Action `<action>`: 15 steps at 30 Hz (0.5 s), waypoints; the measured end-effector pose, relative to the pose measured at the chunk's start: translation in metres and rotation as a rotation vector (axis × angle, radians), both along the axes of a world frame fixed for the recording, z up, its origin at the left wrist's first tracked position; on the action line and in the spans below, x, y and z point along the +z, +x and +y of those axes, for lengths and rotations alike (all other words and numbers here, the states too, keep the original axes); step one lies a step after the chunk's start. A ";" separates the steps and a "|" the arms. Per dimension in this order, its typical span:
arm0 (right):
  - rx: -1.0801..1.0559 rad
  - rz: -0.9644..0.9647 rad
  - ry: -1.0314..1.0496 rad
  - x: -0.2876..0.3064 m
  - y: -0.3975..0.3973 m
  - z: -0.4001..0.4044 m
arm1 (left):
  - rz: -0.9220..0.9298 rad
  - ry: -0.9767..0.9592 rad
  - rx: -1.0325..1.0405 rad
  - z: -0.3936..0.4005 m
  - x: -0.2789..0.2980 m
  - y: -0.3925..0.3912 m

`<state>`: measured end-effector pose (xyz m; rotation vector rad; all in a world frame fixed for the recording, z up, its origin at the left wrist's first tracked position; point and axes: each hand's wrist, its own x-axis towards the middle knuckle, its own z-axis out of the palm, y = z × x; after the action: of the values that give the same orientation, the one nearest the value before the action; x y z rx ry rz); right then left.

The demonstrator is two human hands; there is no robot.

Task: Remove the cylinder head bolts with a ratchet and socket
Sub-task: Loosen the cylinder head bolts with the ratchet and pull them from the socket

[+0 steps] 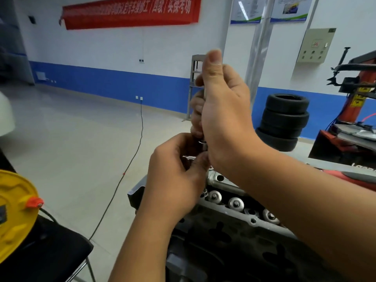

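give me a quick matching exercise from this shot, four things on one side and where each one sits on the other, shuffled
Things:
1. ratchet
2. stack of tyres
3. yellow cable reel
4. red banner

Places:
A. on the floor against the blue band of the wall, to the right of the hands
B. at the lower left edge, on a black seat
C. held upright in the right hand, above the cylinder head
D. high on the white wall, upper left

Pairs: 1-C, 2-A, 3-B, 4-D
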<state>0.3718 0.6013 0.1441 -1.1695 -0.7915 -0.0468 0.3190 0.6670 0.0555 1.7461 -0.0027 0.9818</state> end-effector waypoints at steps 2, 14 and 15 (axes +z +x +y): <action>0.212 0.039 -0.096 0.005 0.004 -0.002 | 0.000 -0.059 -0.052 0.003 0.000 0.001; 0.290 0.060 -0.088 0.001 0.020 -0.011 | 0.008 -0.050 -0.018 0.008 -0.004 0.001; 0.277 0.050 -0.088 0.001 0.022 -0.013 | 0.001 -0.041 0.010 0.008 -0.004 0.001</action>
<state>0.3935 0.5880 0.1451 -1.1297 -0.9117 0.2479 0.3204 0.6750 0.0513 1.7108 0.0264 0.9816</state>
